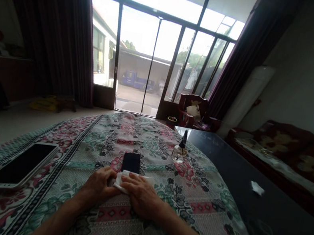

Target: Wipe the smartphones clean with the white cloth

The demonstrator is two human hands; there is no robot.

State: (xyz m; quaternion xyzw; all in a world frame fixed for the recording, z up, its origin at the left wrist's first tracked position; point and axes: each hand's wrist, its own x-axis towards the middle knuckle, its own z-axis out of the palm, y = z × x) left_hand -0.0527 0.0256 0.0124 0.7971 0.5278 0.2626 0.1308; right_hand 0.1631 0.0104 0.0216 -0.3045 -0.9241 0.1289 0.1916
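A folded white cloth [148, 180] lies on the floral table cover [193, 188], close in front of the person, its long axis running left to right across the view. The right hand [140, 194] lies flat on it, fingers stretched leftward. The left hand [100, 185] is curled at its left edge; whether it pinches the cloth cannot be told. Just beyond, touching the cloth, a black phone [131, 163] points lengthwise toward the window, with a small glass bottle [180, 149] farther right and a tablet [21, 166] well off left
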